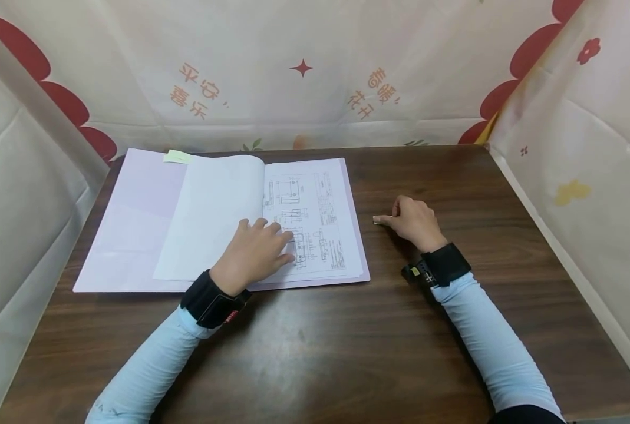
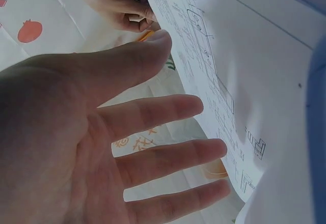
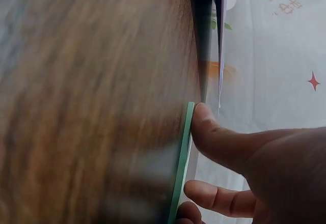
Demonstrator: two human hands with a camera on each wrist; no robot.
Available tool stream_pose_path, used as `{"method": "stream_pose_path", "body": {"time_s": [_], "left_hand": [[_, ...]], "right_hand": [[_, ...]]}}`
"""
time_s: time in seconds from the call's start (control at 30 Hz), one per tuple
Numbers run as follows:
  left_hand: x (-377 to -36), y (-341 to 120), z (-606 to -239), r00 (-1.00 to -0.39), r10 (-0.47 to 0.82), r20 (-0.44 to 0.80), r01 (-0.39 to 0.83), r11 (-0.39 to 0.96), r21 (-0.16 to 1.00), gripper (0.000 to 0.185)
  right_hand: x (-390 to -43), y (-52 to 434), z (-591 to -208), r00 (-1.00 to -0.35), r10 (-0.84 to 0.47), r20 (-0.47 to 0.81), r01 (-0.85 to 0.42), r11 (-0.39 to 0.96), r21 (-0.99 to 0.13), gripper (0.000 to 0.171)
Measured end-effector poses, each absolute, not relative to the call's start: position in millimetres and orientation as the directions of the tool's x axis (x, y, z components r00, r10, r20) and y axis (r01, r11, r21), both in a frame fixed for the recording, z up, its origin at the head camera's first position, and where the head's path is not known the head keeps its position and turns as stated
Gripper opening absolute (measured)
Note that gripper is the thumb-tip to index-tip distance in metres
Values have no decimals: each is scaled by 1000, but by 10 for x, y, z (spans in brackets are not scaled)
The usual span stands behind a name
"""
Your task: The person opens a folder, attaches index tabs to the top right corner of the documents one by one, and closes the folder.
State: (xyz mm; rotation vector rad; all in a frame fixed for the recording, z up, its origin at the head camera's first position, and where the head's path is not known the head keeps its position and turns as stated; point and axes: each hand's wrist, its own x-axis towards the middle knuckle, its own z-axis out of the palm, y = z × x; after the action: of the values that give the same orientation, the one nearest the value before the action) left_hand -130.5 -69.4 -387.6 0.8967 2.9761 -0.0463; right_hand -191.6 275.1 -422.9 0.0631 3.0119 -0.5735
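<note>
My left hand (image 1: 256, 250) lies flat, fingers released, on the drawing sheet (image 1: 315, 218). At three o'clock, my right hand (image 1: 412, 222) pinches a sticky-note pad (image 3: 182, 158) against the bench (image 1: 346, 341). Risk: lifting my palm lets the turned page (image 1: 214, 215) flop back.

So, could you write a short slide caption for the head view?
Left hand rests flat on drawings in an open folder; right hand pinches a small pad.

Head view high (wrist views close).
</note>
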Motion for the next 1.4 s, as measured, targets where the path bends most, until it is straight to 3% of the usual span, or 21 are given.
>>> {"method": "stream_pose_path", "body": {"time_s": [0.43, 1.0, 1.2, 1.3, 1.4], "left_hand": [[-1284, -672, -3864, -823, 565, -54, 567, 823, -34, 45], [-1175, -554, -3809, -796, 601, -76, 598, 800, 57, 48], [-1100, -359, -3666, -738, 670, -87, 666, 743, 69, 50], [-1104, -136, -3534, -697, 712, -84, 714, 700, 15, 47], [-1158, 145, -3446, -654, 751, -93, 757, 652, -54, 46]], "right_hand": [[-1912, 2803, -4203, -997, 5, -82, 37, 919, -391, 35], [-1920, 2981, -4002, -984, -100, -146, -15, 869, -495, 23], [-1937, 2981, -4002, -990, -43, -133, 27, 875, -484, 30], [-1945, 2963, -4028, -993, -9, -116, 47, 882, -468, 37], [-1954, 2946, -4085, -995, 5, -102, 53, 880, -471, 34]]}}
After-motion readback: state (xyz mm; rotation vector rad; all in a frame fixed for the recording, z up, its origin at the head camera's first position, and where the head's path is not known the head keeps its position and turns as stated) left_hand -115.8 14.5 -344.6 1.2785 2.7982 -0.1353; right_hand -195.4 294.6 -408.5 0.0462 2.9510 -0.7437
